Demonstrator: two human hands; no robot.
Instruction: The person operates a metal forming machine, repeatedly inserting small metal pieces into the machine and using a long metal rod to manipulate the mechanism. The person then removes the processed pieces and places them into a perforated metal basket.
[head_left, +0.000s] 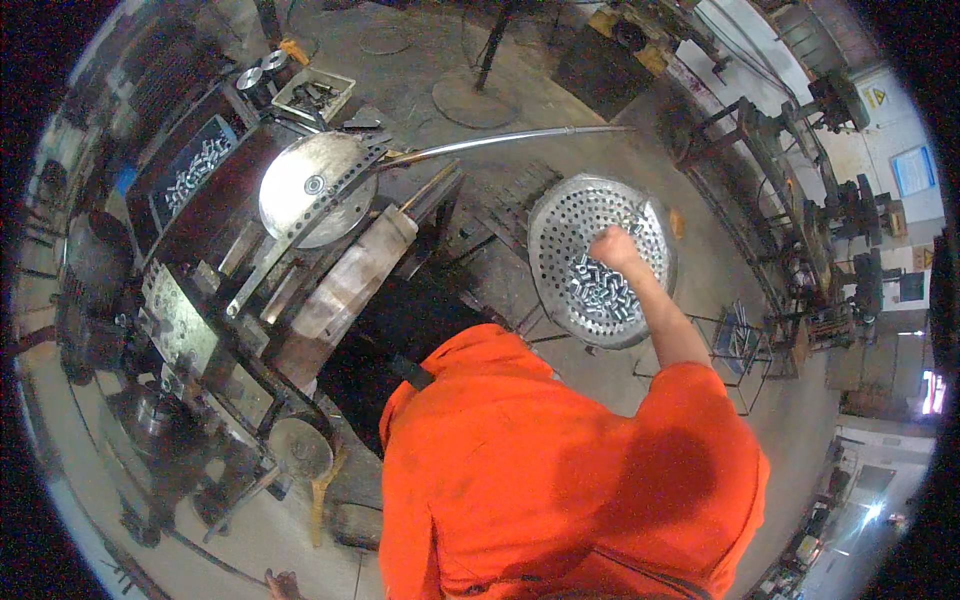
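here, right hand (613, 247) curled over perforated bowl (560, 225); metal cylinders (604, 292) below; can't tell if gripping any

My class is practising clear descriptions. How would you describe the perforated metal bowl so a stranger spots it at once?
Find the big orange top and follow its bare forearm to the right hand, over a round metal bowl. Unlike the solid disc farther left, the bowl is dotted with holes and holds small shiny metal pieces.
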